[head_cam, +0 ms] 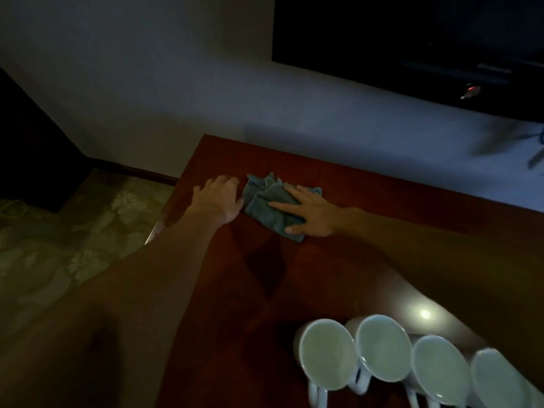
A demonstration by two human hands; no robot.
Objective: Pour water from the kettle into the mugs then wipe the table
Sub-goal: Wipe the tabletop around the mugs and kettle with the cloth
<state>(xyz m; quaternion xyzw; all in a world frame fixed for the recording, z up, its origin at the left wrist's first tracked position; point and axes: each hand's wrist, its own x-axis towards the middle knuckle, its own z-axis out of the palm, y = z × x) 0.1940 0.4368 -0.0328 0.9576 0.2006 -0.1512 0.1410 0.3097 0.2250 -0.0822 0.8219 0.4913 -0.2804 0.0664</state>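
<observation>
A crumpled teal cloth [266, 198] lies on the dark red wooden table [368, 231] near its far left corner. My right hand [309, 209] presses flat on the cloth with straight, spread fingers. My left hand [219, 198] rests palm down on the table just left of the cloth, fingers relaxed. Several white mugs [382, 360] stand in a row at the near right edge, handles toward me. The kettle is not in view.
A black television [412, 39] hangs on the white wall behind the table. Patterned green carpet [73, 245] lies left of the table's edge. A lamp's bright reflection [424, 313] shines on the tabletop near the mugs.
</observation>
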